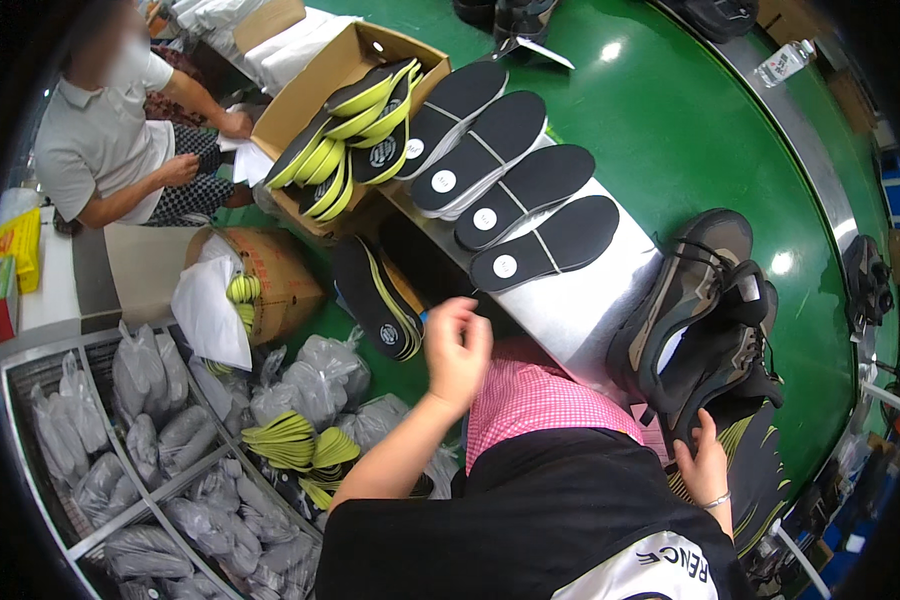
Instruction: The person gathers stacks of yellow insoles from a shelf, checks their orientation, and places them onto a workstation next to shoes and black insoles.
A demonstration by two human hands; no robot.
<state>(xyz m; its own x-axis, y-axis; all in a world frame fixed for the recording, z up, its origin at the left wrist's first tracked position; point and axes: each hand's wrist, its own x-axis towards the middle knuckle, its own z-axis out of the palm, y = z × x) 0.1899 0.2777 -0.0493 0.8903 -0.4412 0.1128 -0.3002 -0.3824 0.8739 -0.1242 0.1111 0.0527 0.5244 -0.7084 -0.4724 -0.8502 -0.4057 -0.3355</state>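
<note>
My left hand (458, 352) is raised above my lap near the bench edge, its fingers bent and smeared by motion. Close by it stands a stack of black insoles with yellow-green edges (378, 300). At my right, my right hand (705, 464) grips the near end of a dark shoe (678, 385), thumb on one side and fingers on the other. A second brown-black shoe (682, 300) lies alongside it at the bench's right end. Banded bundles of black insoles (545, 243), with round white stickers, lie in a row on the metal bench (595, 310).
An open carton (410, 42) holds yellow-green insoles at the bench's far end. Another carton (288, 285) stands left, behind a wire rack (110, 527) of grey bagged items. At the upper left sits another person (110, 140). Insole stacks (760, 465) lie by my right arm.
</note>
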